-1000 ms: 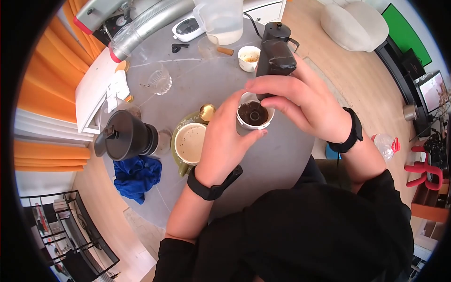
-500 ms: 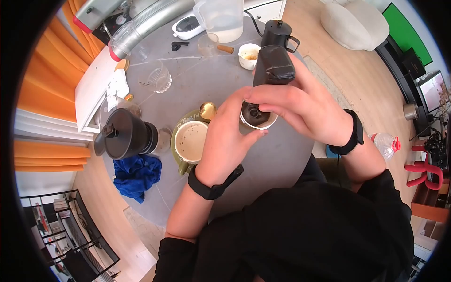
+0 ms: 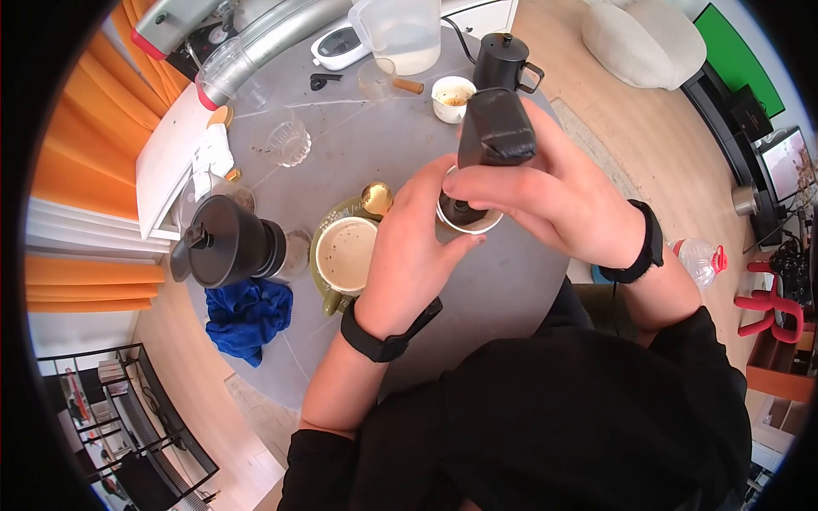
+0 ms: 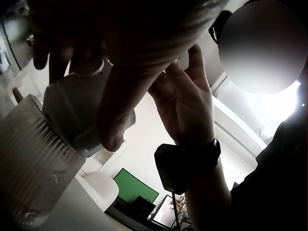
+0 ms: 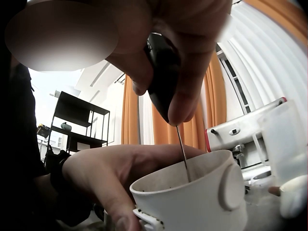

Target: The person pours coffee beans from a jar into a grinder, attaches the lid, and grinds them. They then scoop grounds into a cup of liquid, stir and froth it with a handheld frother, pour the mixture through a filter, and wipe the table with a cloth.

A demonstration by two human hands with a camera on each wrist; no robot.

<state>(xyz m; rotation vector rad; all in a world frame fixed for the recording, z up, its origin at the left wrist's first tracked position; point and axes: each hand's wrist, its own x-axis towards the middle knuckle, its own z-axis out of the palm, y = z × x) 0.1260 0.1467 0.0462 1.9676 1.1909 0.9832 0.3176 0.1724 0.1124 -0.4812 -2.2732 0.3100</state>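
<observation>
My left hand [image 3: 413,238] grips a white cup [image 5: 197,202], thumb on the near side and fingers round the far side. In the left wrist view the cup sits on a ribbed clear glass [image 4: 38,163]. Over it, my right hand [image 3: 558,200] pinches a black handheld frother [image 3: 496,128]. Its thin metal shaft [image 5: 182,147] reaches down inside the cup, where the lower end is hidden. Dark contents show in the cup in the head view, partly covered by my right fingers.
Left of my left hand stands a mug [image 3: 347,254] of milky drink on a green saucer, beside a gold spoon [image 3: 377,198]. Beyond are a black grinder [image 3: 226,243], a blue cloth [image 3: 249,319], a clear glass [image 3: 290,143], a small white cup [image 3: 452,100], a black kettle [image 3: 503,64] and a pitcher [image 3: 405,43].
The frother's black handle has shifted slightly over the cup, and my right fingers now cover more of the opening. My left hand keeps its grip.
</observation>
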